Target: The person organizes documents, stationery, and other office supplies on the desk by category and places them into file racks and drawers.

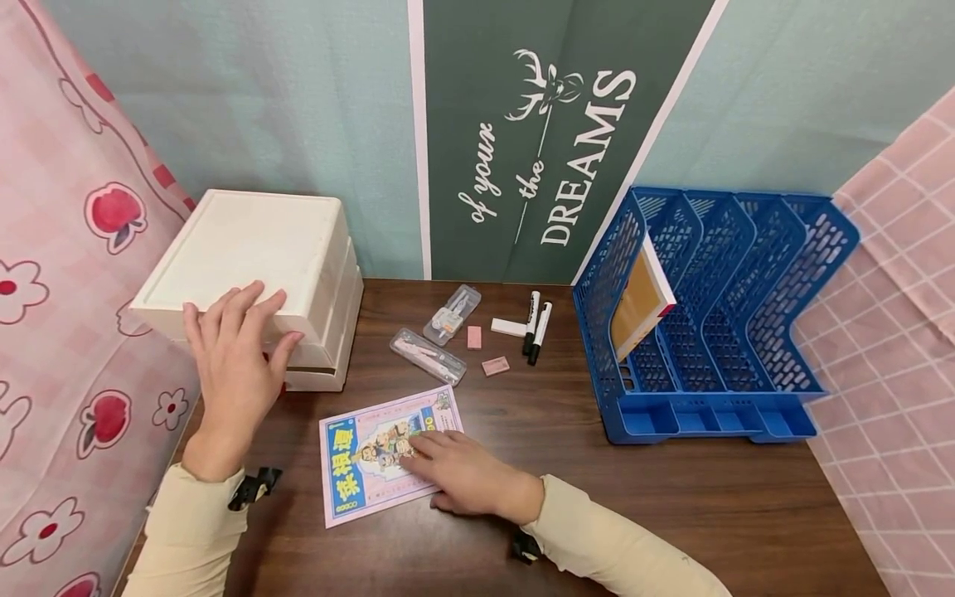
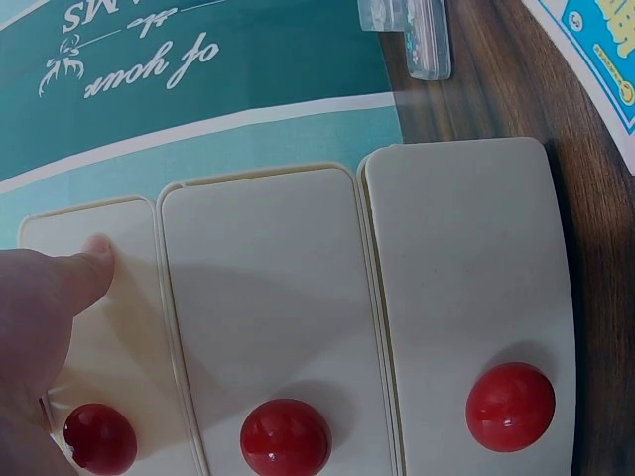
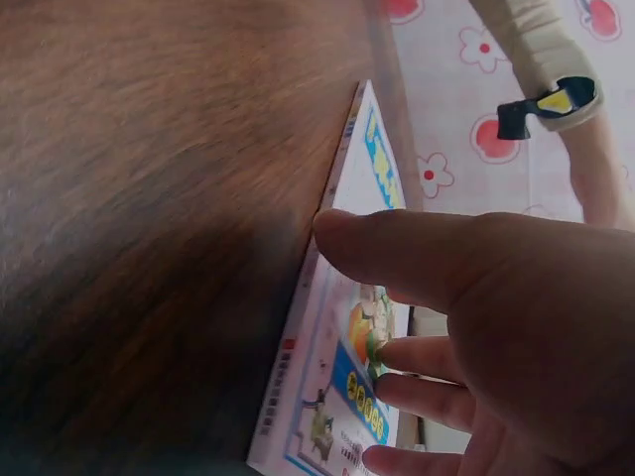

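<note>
My left hand (image 1: 237, 365) rests on the front top edge of a white drawer box (image 1: 246, 249), fingers spread over its top. In the left wrist view the thumb touches the face of the top drawer (image 2: 129, 327), beside its red knob (image 2: 100, 438); the other two drawers each bear a red knob too. My right hand (image 1: 477, 477) lies over a pink book (image 1: 351, 473) with a blue and yellow title on its cover, flat on the table. In the right wrist view its thumb lies at the book's near edge and the fingers reach across the cover.
Behind the book lie a compass case (image 1: 452, 315), a clear case (image 1: 428, 356), pink erasers (image 1: 496, 366), a white block (image 1: 509, 327) and two markers (image 1: 540, 332). At the right stands a blue file rack (image 1: 709, 414) with a book (image 1: 642, 303) in its leftmost slot.
</note>
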{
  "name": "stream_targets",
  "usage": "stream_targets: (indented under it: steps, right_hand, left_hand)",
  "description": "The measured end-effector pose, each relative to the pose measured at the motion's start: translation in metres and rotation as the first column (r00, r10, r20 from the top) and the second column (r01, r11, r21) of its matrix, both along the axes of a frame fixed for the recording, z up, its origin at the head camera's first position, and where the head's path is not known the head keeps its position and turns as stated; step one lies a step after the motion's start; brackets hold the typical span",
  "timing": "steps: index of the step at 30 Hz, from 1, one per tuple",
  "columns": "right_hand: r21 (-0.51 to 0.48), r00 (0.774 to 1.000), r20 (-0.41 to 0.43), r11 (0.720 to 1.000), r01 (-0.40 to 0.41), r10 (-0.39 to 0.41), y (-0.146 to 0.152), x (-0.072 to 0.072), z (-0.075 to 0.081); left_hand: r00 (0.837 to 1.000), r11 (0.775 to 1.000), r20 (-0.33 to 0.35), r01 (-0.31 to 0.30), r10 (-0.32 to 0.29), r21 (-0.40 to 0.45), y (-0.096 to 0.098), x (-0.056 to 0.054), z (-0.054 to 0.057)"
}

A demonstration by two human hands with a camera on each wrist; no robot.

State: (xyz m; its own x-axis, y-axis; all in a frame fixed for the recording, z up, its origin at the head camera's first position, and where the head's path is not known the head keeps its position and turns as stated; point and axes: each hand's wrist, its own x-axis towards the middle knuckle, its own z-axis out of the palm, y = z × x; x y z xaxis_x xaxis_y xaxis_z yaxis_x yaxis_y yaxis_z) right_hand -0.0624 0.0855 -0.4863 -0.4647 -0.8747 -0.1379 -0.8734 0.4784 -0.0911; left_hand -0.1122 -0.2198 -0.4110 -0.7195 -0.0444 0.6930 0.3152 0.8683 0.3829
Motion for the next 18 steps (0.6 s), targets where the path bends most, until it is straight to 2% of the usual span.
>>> stream_targets:
  steps: [10,18]
  right_hand:
    - [0.018,0.998,-0.058,1.000,0.019,-0.018,-0.0054,0.0008,-0.0098]
    - [-0.004,0.996,-0.091,1.000,0.021,-0.021,-0.0098,-0.0021,-0.0095]
  left_hand:
    - [1.000,1.000,-0.004,-0.003,0.003,0.001,-0.0004,-0.0007,-0.0004]
    - [1.000,1.000,-0.012,-0.003,0.003,0.002,0.0002,-0.0014,-0.0027]
